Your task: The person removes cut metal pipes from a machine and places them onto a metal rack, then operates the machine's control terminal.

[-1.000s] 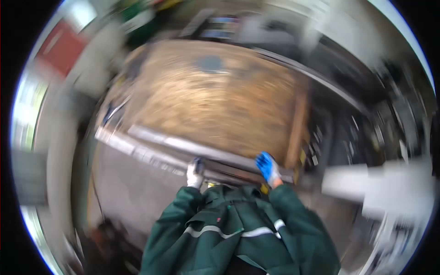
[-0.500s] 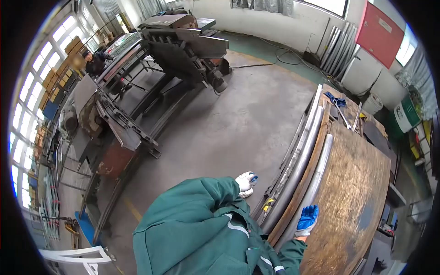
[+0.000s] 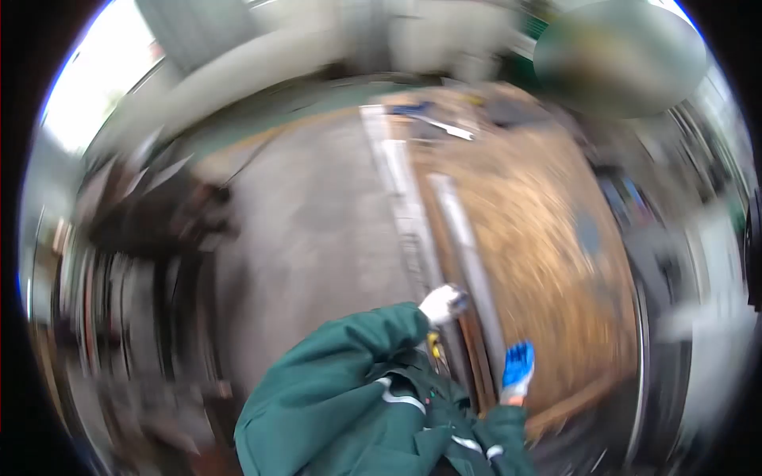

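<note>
My left hand (image 3: pixel 443 305), in a white glove with blue on its finger side, is over the long metal pipe (image 3: pixel 425 230) at the bench's left edge. Motion blur smears its fingers, and I cannot tell whether it touches the pipe. My right hand (image 3: pixel 518 366) is palm up, its glove's blue side showing, fingers extended and nothing in them. It is beside the near end of a second, grey metal pipe (image 3: pixel 468 258) lying along the wooden tabletop (image 3: pixel 548 262). A brown wooden strip (image 3: pixel 470 341) runs between the two pipes.
At the tabletop's far end lie a wrench (image 3: pixel 448 127) and a dark blue cloth (image 3: pixel 410 109). A small yellow item (image 3: pixel 434 346) is below my left hand. Concrete floor (image 3: pixel 317 214) lies to the left, with blurred dark machinery (image 3: pixel 155 210) beyond.
The view has swung right, bringing the bench to the middle. My left hand has moved from over the floor to the pipe at the bench edge. My right hand stays palm up.
</note>
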Demonstrator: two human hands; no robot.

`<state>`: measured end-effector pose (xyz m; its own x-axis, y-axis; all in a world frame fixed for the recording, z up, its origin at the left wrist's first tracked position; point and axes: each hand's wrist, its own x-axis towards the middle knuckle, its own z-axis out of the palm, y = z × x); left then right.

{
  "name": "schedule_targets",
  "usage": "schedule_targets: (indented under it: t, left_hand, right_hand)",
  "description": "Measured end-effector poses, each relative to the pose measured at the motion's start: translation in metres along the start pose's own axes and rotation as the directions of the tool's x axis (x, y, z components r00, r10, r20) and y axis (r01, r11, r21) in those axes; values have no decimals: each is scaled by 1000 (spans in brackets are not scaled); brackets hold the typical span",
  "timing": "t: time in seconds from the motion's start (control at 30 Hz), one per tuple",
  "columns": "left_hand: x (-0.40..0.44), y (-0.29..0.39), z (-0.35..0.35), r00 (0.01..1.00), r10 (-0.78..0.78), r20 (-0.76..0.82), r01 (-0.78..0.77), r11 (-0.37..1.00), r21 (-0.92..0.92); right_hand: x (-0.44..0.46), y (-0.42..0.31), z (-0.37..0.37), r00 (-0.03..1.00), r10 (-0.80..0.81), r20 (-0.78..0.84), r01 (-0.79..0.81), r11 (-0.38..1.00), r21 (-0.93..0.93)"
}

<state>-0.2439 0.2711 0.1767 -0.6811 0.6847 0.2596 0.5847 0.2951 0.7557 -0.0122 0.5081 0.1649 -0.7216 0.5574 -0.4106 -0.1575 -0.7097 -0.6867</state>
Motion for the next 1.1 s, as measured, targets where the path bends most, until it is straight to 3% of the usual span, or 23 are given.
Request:
schedule_targets:
  t: [0.03, 0.07, 0.1, 0.13, 0.17, 0.2, 0.27, 0.4, 0.5, 0.73, 0.8, 0.93, 1.1]
  left_hand:
    - [15, 5, 10, 996, 90, 11, -90, 996, 27]
    - [25, -3, 25, 979, 141, 146, -153, 986, 73]
    - [37, 15, 27, 969, 153, 192, -165, 985, 49]
    - [41, 11, 47, 949, 242, 204, -264, 960, 89]
    - [51, -11, 73, 888, 358, 288, -414, 895, 165]
    - [60, 19, 72, 893, 261, 366, -320, 941, 109]
    - [72, 3, 115, 872, 325, 366, -422, 877, 229]
    - [81, 13, 151, 838, 122, 531, -353, 864, 359]
    - [84, 21, 162, 815, 63, 575, -423, 743, 518]
    - [83, 31, 174, 874, 137, 467, -389, 772, 502]
    - [86, 41, 177, 902, 32, 430, -276, 809, 519]
    - [85, 19, 202, 977, -102, 185, -31, 798, 602]
    - [92, 42, 207, 980, -68, 187, -67, 773, 630]
  right_hand:
    - [-11, -3, -20, 998, -63, -31, 64, 998, 23]
    - [-31, -14, -13, 989, -90, -121, 103, 989, 103]
    - [-50, -21, -10, 944, -166, -285, 200, 975, 96]
    - [-65, -22, -31, 924, -205, -324, 271, 947, 175]
    - [-82, -33, -31, 877, -247, -413, 328, 935, 138]
    - [-95, -39, -43, 836, -261, -483, 354, 929, 109]
    - [-114, -52, -76, 770, -328, -548, 448, 889, 98]
    - [-135, -78, -132, 670, -384, -636, 541, 839, 64]
    - [-118, -93, -181, 610, -374, -698, 572, 818, 61]
    - [-43, -178, -270, 591, -406, -697, 657, 744, 123]
    - [-13, -212, -287, 617, -417, -667, 654, 743, 140]
    - [48, -279, -315, 624, -413, -663, 637, 761, 126]
    - [119, -341, -349, 562, -404, -722, 689, 711, 138]
